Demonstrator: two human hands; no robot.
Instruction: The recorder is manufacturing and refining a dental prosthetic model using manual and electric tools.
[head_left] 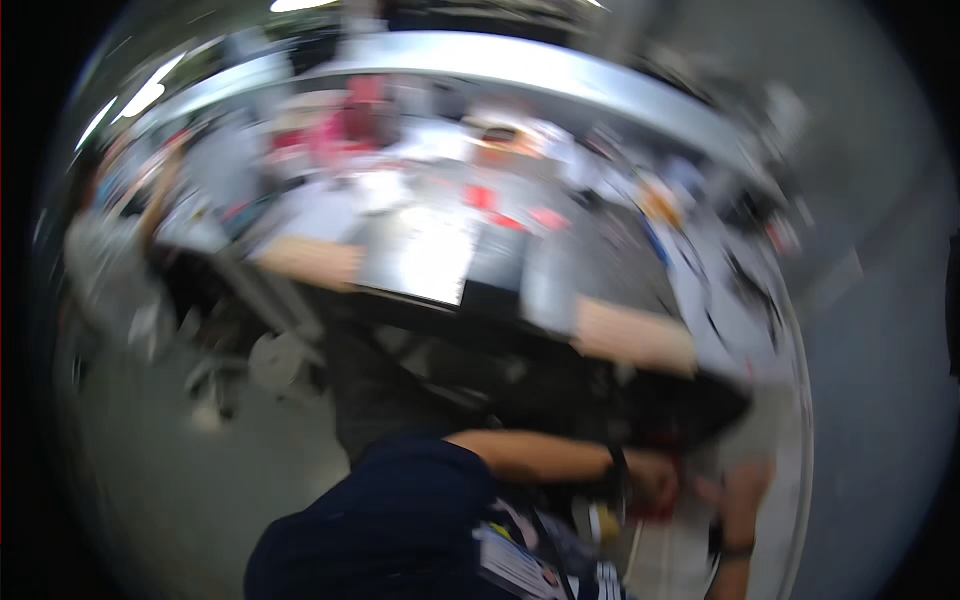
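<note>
The whole picture is smeared by motion. My left arm reaches across to the lower right, and my left hand looks closed over something red whose kind I cannot make out. Just to the right of it is my right hand, its thumb apart from the other fingers and nothing visible in it. Both hands are beyond the right front corner of the workbench, above a pale surface. Dark bands circle both wrists.
A workbench fills the middle, with tan pads on its front edge and blurred red and pink items on top. Cables lie along its right side. At the left, another person sits by a wheeled stool.
</note>
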